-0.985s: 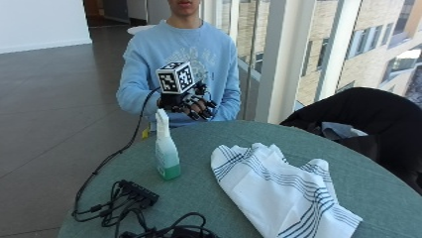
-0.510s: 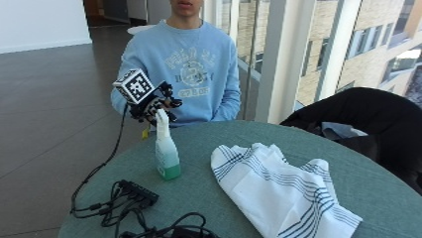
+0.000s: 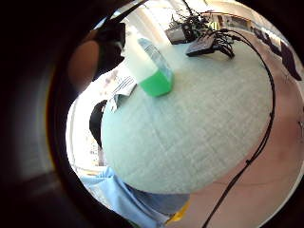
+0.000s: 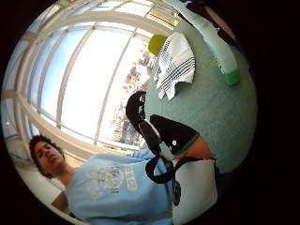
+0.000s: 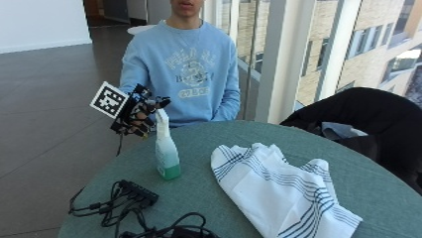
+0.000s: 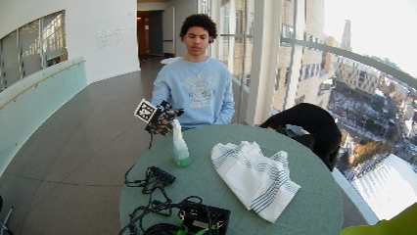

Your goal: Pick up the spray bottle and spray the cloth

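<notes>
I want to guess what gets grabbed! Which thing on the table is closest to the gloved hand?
The spray bottle with green liquid; the gloved right hand is right by its top, while the striped cloth lies farther away.

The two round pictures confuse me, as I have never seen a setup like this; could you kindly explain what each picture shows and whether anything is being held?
There is no robot here: a person sits at a round green table wearing a black glove on the right hand. The two round pictures come from tiny wide-angle cameras on that hand's palm, one by the thumb, one by the little finger, looking outward. The other two are ordinary cameras across the table, one wider. On the table stand a spray bottle with green liquid, a striped cloth beside it, and a bundle of black cables. The gloved hand hovers by the bottle's top; nothing appears to be held yet. A dark jacket hangs over a chair.
</notes>
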`<state>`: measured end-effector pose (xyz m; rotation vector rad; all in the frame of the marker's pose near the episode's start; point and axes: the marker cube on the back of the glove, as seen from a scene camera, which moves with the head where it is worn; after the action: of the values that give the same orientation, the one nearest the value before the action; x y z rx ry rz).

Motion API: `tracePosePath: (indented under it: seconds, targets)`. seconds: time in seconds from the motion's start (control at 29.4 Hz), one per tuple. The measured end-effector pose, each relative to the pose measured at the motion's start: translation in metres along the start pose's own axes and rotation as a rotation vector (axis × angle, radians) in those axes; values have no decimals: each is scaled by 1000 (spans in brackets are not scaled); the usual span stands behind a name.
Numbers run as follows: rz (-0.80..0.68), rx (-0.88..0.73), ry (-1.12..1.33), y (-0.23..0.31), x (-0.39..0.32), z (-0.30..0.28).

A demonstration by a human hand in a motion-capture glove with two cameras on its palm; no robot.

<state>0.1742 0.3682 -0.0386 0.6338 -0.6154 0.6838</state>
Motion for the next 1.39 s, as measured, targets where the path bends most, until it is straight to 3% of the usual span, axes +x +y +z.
tracePosePath:
  seconds: [0.17,0.48,0.99,1.19,1.39]
  targets:
    - [141,33,-1,-25,18,6]
    - [192,10,-134,-67,42,27]
    - [165,70,-280,-92,61,63]
    - [162,154,-278,-93,60,65]
    - [133,136,-263,-100,44,58]
